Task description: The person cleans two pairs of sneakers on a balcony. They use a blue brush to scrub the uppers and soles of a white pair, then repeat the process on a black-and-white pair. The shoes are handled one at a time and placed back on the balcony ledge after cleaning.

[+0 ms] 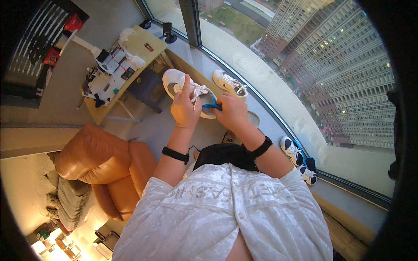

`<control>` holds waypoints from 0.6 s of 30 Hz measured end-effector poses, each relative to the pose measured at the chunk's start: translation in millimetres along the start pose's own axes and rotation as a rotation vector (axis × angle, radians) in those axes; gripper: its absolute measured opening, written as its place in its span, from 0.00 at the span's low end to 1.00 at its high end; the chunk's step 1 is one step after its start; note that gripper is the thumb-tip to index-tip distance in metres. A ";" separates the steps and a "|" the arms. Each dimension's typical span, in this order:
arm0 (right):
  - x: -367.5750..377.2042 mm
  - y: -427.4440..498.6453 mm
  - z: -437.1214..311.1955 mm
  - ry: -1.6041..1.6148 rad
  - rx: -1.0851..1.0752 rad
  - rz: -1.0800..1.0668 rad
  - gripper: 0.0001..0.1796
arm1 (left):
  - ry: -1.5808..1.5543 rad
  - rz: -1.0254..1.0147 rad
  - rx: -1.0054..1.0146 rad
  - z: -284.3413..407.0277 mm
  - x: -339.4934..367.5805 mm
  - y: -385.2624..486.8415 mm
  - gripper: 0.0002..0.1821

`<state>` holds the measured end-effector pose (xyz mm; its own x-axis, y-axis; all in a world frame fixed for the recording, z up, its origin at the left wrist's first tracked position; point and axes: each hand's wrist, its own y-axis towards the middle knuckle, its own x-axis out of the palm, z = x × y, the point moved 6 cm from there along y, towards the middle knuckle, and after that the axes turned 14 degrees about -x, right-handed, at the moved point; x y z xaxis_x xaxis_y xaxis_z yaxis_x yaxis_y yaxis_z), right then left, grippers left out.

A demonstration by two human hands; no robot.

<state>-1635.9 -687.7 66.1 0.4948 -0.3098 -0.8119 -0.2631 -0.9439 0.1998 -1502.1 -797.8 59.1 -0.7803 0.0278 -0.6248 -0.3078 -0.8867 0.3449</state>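
Observation:
A white lace-up sneaker (173, 80) is held up before me, its toe to the upper left. My left hand (186, 109) grips its side near the laces, with the index finger pointing up along the tongue. At the heel opening, my right hand (232, 109) is closed on a blue strip (210, 105), possibly the shoe's lining or an insole edge; the fingers hide part of it. Another white sneaker (228, 84) stands on the window ledge just beyond my right hand. What the pale rounded shape (253, 119) behind my right wrist is, I cannot tell.
White-and-navy sneakers (291, 150) and a blue item (310, 163) sit farther along the window ledge (272, 135). A wooden desk (143, 36) with many small items and a dark stool (148, 86) stand at upper left. An orange leather armchair (98, 156) is at left.

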 end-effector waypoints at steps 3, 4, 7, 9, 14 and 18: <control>8.5 3.8 5.5 -0.028 -0.020 0.046 0.13 | -0.022 -0.003 0.034 8.1 -1.2 -2.0 0.47; 11.1 5.5 7.4 -0.038 -0.022 0.060 0.13 | -0.010 -0.030 0.052 11.8 0.5 -4.1 0.46; 15.6 10.0 12.9 -0.032 0.005 0.119 0.11 | -0.025 -0.094 0.087 22.4 5.1 -13.2 0.45; 18.9 10.1 14.4 -0.017 0.017 0.124 0.12 | -0.097 -0.112 0.082 27.4 7.1 -14.4 0.44; 13.7 8.2 23.5 0.162 0.072 0.216 0.12 | -0.147 -0.175 0.092 52.1 0.6 -4.4 0.43; -15.2 8.7 23.9 0.482 -0.047 0.408 0.12 | -0.131 -0.040 0.401 92.2 -42.4 2.0 0.47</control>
<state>-1665.4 -688.5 67.1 0.6828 -0.6523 -0.3291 -0.4781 -0.7396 0.4737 -1519.8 -758.2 150.9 -0.8181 0.1402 -0.5578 -0.5068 -0.6343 0.5838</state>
